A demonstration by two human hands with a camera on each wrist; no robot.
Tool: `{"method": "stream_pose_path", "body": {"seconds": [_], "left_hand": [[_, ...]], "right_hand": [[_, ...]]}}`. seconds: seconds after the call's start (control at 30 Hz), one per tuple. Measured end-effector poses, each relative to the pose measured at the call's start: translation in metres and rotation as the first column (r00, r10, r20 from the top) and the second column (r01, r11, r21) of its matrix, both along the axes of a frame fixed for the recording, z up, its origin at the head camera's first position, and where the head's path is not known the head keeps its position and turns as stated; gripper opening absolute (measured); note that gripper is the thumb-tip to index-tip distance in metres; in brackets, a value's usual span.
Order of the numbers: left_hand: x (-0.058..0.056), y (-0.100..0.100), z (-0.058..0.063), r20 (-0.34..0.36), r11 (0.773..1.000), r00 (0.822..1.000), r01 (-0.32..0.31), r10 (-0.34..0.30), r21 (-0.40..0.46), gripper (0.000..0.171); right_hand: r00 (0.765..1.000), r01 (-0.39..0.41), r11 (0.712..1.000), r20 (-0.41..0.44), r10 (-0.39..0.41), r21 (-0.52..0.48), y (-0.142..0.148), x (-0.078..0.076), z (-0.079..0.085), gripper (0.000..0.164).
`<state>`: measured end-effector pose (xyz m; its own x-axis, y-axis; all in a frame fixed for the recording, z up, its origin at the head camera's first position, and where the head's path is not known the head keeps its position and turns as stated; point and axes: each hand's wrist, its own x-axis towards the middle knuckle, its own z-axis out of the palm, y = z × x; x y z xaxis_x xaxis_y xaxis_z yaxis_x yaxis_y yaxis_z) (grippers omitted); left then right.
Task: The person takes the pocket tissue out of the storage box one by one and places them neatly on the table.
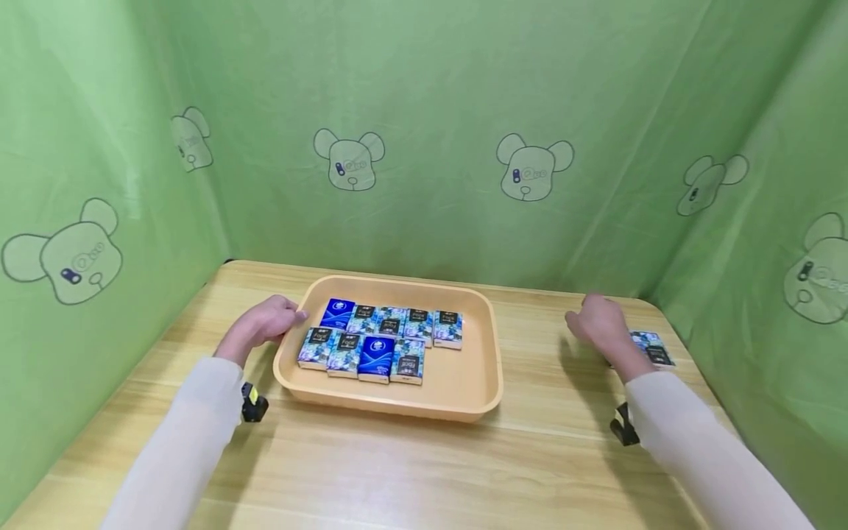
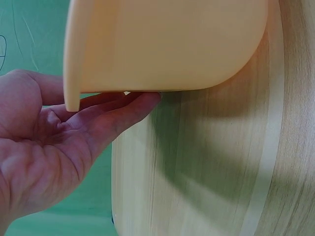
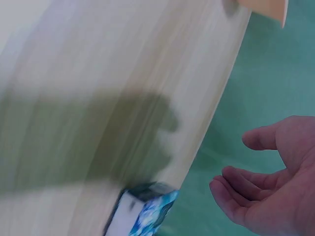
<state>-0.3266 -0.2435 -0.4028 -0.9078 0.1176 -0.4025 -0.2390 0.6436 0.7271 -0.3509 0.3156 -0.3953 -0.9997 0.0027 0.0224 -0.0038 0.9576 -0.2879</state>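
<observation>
My left hand (image 1: 268,320) holds the left side of an orange plastic tray (image 1: 457,383). In the left wrist view its fingers (image 2: 120,115) lie along the underside of the tray's wall. Inside the tray are two rows of pocket tissue packs, mostly floral ones (image 1: 407,362) with a few plain blue ones (image 1: 376,358). My right hand (image 1: 603,324) hovers above the table at the right, thumb and fingers apart with nothing between them. Close by lies another floral tissue pack (image 1: 652,348), partly hidden behind that hand in the head view.
The wooden table (image 1: 397,471) has rounded back corners. Green curtains (image 1: 430,66) printed with bear heads stand close behind it and along both sides. The tray's right half has bare floor beside the packs.
</observation>
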Motion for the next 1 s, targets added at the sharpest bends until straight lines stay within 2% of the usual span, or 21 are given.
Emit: {"method": "stream_pose_path", "body": {"seconds": [0.33, 0.47, 0.7, 1.0], "left_hand": [[-0.002, -0.003, 0.0, -0.008, 1.0, 1.0, 0.007, -0.007, 0.008, 0.044], [-0.004, -0.003, 0.0, -0.007, 1.0, 1.0, 0.01, -0.01, 0.0, 0.045], [-0.004, -0.002, 0.0, -0.005, 1.0, 1.0, 0.009, -0.009, -0.004, 0.045], [-0.003, -0.002, -0.003, -0.009, 0.999, 1.0, 0.021, -0.021, 0.034, 0.044]], "right_hand": [[0.999, -0.039, 0.997, -0.038, 0.036, -0.072, -0.048, 0.001, 0.009, 0.052], [0.999, -0.042, 0.994, -0.022, 0.04, -0.101, -0.069, 0.003, 0.012, 0.053], [0.994, -0.103, 0.988, -0.035, 0.1, -0.116, -0.103, 0.002, 0.023, 0.05], [0.994, -0.106, 0.983, 0.006, 0.108, -0.148, -0.143, 0.0, 0.03, 0.048]]}}
